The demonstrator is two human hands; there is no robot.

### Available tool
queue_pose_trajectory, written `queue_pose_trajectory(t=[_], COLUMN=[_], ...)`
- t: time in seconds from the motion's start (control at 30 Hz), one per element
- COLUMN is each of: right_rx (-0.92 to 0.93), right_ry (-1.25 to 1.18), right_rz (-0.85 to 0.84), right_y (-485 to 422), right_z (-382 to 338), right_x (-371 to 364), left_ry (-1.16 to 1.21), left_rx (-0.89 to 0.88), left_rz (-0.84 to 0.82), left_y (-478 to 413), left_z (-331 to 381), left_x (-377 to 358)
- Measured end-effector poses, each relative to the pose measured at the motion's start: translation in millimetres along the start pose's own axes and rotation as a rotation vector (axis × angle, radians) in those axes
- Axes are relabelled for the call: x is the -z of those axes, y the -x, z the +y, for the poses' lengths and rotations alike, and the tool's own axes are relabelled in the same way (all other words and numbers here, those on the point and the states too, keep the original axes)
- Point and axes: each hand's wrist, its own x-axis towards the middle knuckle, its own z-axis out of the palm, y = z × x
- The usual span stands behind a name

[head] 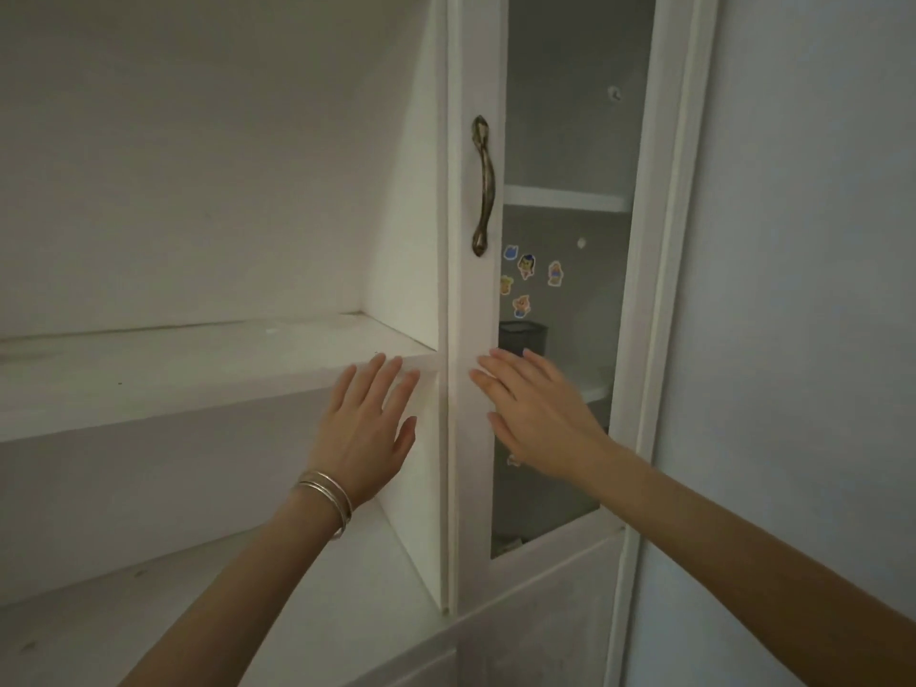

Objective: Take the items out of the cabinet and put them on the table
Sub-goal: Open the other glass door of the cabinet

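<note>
A white cabinet door (pixel 473 488) with a glass pane (pixel 570 141) and a bronze handle (pixel 483 185) fills the middle of the view. Behind the glass a dark cylindrical container (pixel 523 335) stands on a shelf. My right hand (pixel 535 414) is spread flat on the door frame and glass, just below that container. My left hand (pixel 369 423), with bracelets at the wrist, is spread with its fingertips at the front edge of the open white shelf (pixel 198 374) beside the door. Neither hand holds anything.
Several small cartoon stickers (pixel 526 266) are stuck on the glass. An upper shelf (pixel 565 198) shows behind the pane. A lower open shelf surface (pixel 148 612) lies under my left forearm. A pale wall (pixel 803 290) runs along the right.
</note>
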Motion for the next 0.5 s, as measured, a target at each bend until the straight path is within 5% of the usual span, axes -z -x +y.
queue_pose_trajectory(t=[0.5], right_rx=[0.303], right_ry=[0.264], right_rz=[0.122], right_y=[-53], right_z=[28], right_x=[-67], left_ry=[-0.012], left_rx=[-0.064], left_rz=[0.129], left_y=[-17], left_z=[-18], left_x=[-38])
